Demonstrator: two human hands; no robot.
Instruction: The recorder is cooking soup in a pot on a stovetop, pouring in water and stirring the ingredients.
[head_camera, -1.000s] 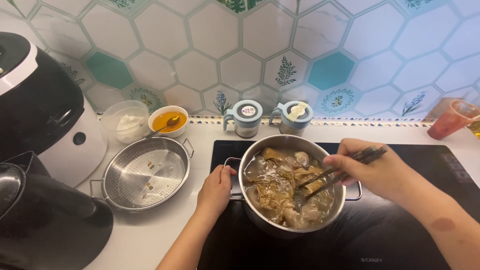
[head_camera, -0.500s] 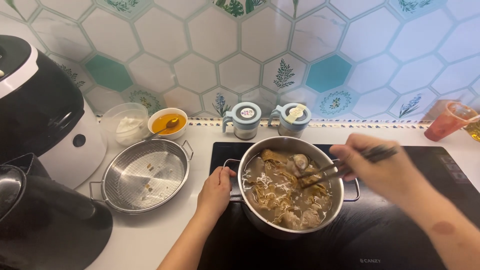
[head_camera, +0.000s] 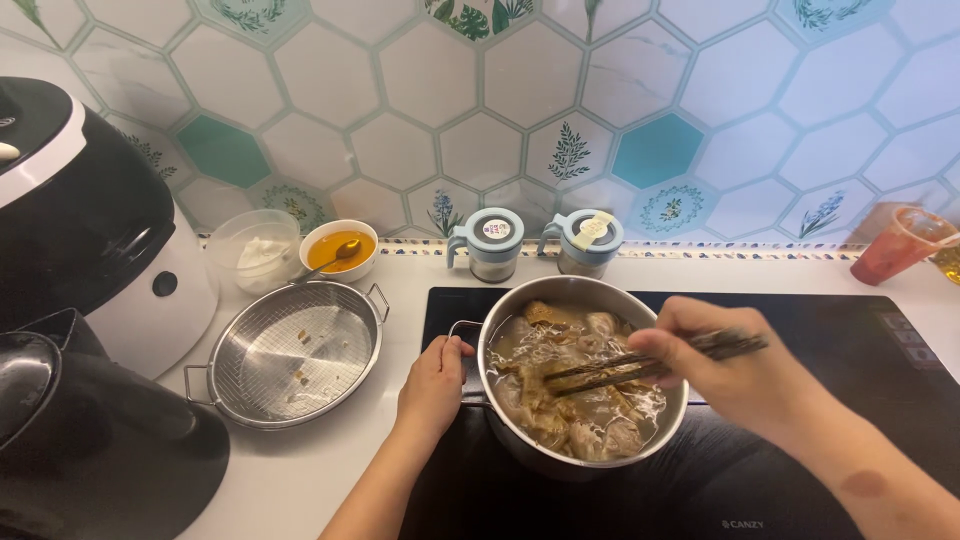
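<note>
While my right hand (head_camera: 740, 375) grips the chopsticks (head_camera: 650, 362) in the pot (head_camera: 585, 465), my left hand (head_camera: 432, 385) clamps its handle (likely hot); a hard stir could slop broth leftward over those fingers.

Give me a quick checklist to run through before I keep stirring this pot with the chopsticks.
1. Left hand steadying the pot at its handle: ok.
2. Right hand gripping the chopsticks, tips in the food: ok.
3. Pot sitting fully on the black cooktop: ok.
4. Broth level below the rim: ok.
5. Cooktop heat setting: cannot tell.
6. Strainer pan beside the pot, apart from it: ok.
</note>
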